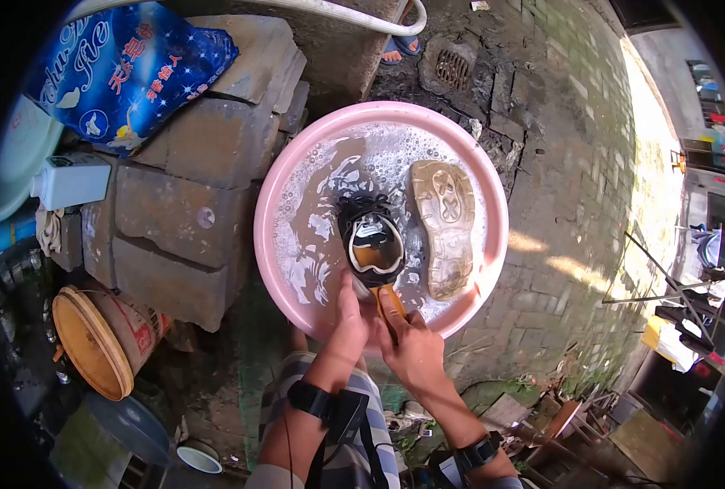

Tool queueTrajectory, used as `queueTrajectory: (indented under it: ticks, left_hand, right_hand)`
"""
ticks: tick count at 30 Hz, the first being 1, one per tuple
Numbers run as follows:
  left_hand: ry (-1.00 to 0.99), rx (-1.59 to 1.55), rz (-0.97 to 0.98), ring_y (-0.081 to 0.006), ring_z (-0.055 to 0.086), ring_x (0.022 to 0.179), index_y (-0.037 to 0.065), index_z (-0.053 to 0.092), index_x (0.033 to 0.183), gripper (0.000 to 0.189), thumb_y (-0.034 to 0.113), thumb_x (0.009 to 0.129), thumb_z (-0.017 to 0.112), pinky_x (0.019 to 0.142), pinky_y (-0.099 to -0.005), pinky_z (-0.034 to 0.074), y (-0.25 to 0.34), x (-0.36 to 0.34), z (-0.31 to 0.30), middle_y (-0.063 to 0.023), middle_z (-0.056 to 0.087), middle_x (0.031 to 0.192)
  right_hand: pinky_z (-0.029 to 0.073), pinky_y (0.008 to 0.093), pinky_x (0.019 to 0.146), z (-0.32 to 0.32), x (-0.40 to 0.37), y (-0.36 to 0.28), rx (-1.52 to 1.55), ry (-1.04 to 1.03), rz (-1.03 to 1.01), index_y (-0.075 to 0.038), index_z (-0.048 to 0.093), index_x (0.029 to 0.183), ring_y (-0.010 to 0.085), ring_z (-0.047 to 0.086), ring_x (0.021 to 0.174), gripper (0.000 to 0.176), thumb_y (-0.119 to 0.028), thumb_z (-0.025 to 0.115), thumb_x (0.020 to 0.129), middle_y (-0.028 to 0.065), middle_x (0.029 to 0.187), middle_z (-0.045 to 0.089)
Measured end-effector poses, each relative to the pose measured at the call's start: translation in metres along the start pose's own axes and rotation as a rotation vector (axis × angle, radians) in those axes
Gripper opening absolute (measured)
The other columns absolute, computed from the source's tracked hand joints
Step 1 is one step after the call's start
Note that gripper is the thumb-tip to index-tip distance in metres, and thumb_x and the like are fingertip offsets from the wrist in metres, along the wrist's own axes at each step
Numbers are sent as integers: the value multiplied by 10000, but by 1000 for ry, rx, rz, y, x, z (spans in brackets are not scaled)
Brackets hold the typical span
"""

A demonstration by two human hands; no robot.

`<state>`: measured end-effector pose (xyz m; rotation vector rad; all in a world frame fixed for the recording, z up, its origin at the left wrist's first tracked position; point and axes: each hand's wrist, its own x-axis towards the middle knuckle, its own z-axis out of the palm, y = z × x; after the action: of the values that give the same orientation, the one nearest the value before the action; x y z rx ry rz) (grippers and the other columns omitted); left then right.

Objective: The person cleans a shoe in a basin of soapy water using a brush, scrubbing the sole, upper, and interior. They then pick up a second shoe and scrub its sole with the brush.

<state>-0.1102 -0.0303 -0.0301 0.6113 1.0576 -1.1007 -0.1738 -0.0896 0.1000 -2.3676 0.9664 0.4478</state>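
A black shoe (349, 218) with a white-edged opening sits in soapy water inside a pink basin (267, 244). My left hand (348, 319) is closed on the heel end of this shoe. In my right hand (414, 346) is an orange-brown brush (388, 298), held against the shoe's heel, its bristles hidden from view. To the right, a second shoe (447, 232) lies upside down in the suds, its pale, dirty sole facing up.
Stacked grey bricks (171, 204) stand left of the basin, bearing a blue detergent bag (130, 69) and a pale plastic bottle (73, 181). An orange-rimmed bucket (94, 342) leans at lower left. Another person's sandalled foot (392, 55) shows near a floor drain (452, 68).
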Motion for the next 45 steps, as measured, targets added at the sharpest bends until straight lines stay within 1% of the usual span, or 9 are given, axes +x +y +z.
queueTrajectory:
  ticks: [5, 10, 20, 27, 29, 31, 34, 43, 45]
  left_hand:
    - [46, 14, 92, -200, 525, 1027, 162, 467, 1193, 436, 456, 872, 456, 829, -386, 455, 0, 23, -28, -13, 547, 1132]
    - [56, 36, 253, -246, 549, 985, 109, 493, 1149, 452, 463, 911, 342, 850, -430, 453, 2, 31, -29, -66, 566, 1099]
    - [91, 83, 250, -301, 555, 956, 114, 484, 1176, 472, 465, 913, 307, 797, -492, 477, 6, 7, -4, -95, 562, 1103]
    - [12, 223, 80, -306, 421, 1156, 146, 397, 1274, 473, 447, 922, 300, 885, -572, 397, 17, -8, -3, -80, 378, 1322]
    - [270, 694, 331, -307, 409, 1167, 144, 354, 1317, 450, 382, 936, 329, 883, -570, 401, 20, -24, 0, -60, 274, 1384]
    - [206, 872, 509, -308, 399, 1177, 65, 328, 1318, 491, 277, 897, 463, 870, -476, 443, 32, -47, -3, -140, 287, 1345]
    - [112, 1596, 1376, -331, 440, 1061, 52, 443, 1197, 457, 62, 767, 598, 913, -386, 363, 47, -81, 22, -156, 397, 1157]
    - [-118, 2291, 1557, -303, 373, 1142, 37, 626, 880, 311, 17, 569, 645, 911, -408, 323, 55, -64, 69, -126, 419, 1222]
    - [-148, 2510, 1549, -298, 385, 1124, 12, 622, 763, 197, 17, 567, 644, 871, -398, 329, 56, -54, 72, -138, 406, 1249]
  right_hand:
    - [489, 390, 535, -16, -22, 0, -74, -101, 16, -266, 461, 1285, 283, 575, 560, 468, -323, 549, 828, 123, 703, 536]
    - [472, 364, 473, -25, -43, 8, -31, -61, 6, -263, 501, 1251, 243, 554, 507, 452, -313, 585, 810, 79, 672, 520]
    - [463, 331, 473, -85, -86, 30, 124, -78, 25, -250, 549, 1210, 210, 541, 485, 462, -233, 655, 761, 61, 647, 514]
    - [421, 279, 508, -90, -60, 37, 462, 17, 71, -196, 574, 1188, 152, 472, 484, 440, -142, 667, 761, 67, 594, 495]
    - [419, 279, 510, -72, -50, 38, 487, -33, 56, -181, 574, 1186, 162, 467, 486, 428, -136, 662, 770, 78, 608, 509]
    - [413, 277, 507, -54, -47, 42, 622, 11, 52, -176, 572, 1188, 156, 464, 487, 417, -145, 657, 780, 78, 601, 498]
    - [411, 249, 524, -52, -49, 44, 727, -14, 78, -159, 567, 1192, 111, 472, 522, 413, -135, 653, 789, 76, 641, 538]
    - [346, 182, 487, -39, -56, 53, 1121, -45, 123, -38, 521, 1217, 11, 431, 600, 361, -132, 573, 872, -38, 812, 554]
    - [274, 169, 447, -39, -57, 56, 1379, -237, 370, -66, 522, 1223, 8, 369, 549, 365, -195, 559, 884, -45, 726, 487]
